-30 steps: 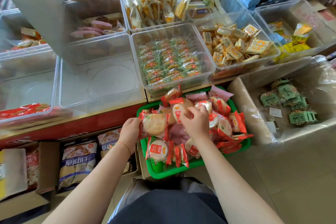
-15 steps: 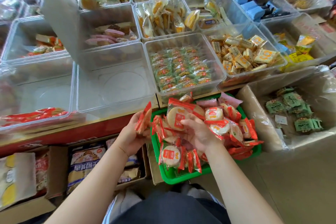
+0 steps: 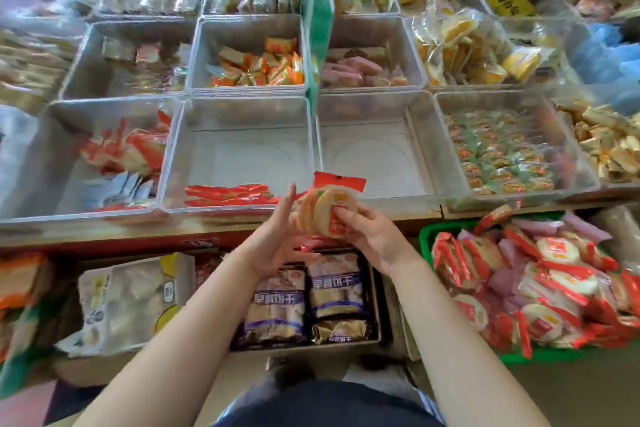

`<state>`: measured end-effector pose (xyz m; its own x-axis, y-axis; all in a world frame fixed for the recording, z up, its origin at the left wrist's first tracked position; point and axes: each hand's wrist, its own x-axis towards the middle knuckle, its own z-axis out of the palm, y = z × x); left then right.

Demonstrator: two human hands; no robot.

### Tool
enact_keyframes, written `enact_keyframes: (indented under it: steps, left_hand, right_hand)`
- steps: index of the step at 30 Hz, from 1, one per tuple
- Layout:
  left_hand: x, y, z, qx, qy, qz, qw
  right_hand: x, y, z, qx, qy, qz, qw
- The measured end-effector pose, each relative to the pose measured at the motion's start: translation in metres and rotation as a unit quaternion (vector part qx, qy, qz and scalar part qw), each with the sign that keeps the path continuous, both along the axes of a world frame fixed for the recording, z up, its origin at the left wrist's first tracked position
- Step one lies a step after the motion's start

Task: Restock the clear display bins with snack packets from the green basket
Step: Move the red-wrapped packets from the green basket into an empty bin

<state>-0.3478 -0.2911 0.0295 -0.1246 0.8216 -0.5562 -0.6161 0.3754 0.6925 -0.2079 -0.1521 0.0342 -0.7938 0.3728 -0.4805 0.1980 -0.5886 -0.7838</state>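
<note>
**Rice-cracker packets held over the counter edge, ready for a clear bin**

Shop shelving fills the view: rows of clear plastic display bins (image 3: 239,156) stand side by side on a counter, most of them holding wrapped sweets and biscuits. One bin straight ahead of the person has only a few flat red packets (image 3: 228,194) along its near wall; the clear bin to its right (image 3: 370,156) looks bare. Below the counter sits an open cardboard box of purple-labelled biscuit bags (image 3: 304,298).

A small stack of round rice-cracker packets in red-and-clear film (image 3: 329,211) is held between both hands, just in front of the near wall of the part-filled bin. The right hand (image 3: 374,239) grips the stack, fingers curled round its front face. The left hand (image 3: 273,239) lies against the stack's other side with its fingers straight, steadying and not clasping.

The green plastic basket (image 3: 427,236) stands low on the person's right, well apart from the hands, heaped with more of the same red packets and some pink ones.

These packets are probably light, and the crackers inside brittle, so squeezing could snap them. The film looks slick, and a loose stack may fan apart. Holding by the flat faces, hands on both sides, seems the safest grip; the crimped red ends would be a poorer hold.
</note>
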Motion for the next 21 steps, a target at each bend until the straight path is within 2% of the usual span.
enact_keyframes:
  steps: [5, 8, 10, 12, 15, 16, 18, 20, 21]
  left_hand:
    - [-0.059, -0.038, 0.012, -0.048, 0.105, 0.006, 0.993]
    - [-0.088, -0.044, 0.006, -0.069, 0.171, 0.089, 0.979]
    - [-0.110, -0.041, -0.003, -0.072, 0.292, 0.175, 0.937]
    - [-0.130, -0.035, -0.009, -0.042, 0.416, 0.229, 0.879]
    - [-0.149, -0.029, -0.034, -0.052, 0.617, 0.200, 0.759]
    - [-0.154, -0.028, -0.048, -0.060, 0.660, 0.176, 0.728]
    - [-0.157, -0.030, -0.069, -0.086, 0.697, 0.135, 0.699]
    - [-0.157, -0.034, -0.081, -0.118, 0.721, 0.115, 0.672]
    - [-0.157, -0.034, -0.085, -0.129, 0.735, 0.114, 0.656]
  right_hand:
    - [-0.049, -0.038, -0.002, 0.044, -0.081, -0.027, 0.995]
    - [-0.069, -0.040, -0.001, 0.071, -0.117, -0.084, 0.987]
    - [-0.079, -0.034, 0.000, 0.109, -0.129, -0.125, 0.978]
    - [-0.090, -0.025, 0.000, 0.172, -0.140, -0.134, 0.966]
    - [-0.109, -0.011, 0.000, 0.296, -0.170, -0.085, 0.936]
    - [-0.116, -0.007, 0.000, 0.344, -0.179, -0.063, 0.919]
    - [-0.131, 0.000, -0.004, 0.468, -0.210, -0.004, 0.859]
    - [-0.144, 0.003, -0.010, 0.593, -0.253, 0.076, 0.761]
    - [-0.151, 0.002, -0.012, 0.651, -0.269, 0.120, 0.699]
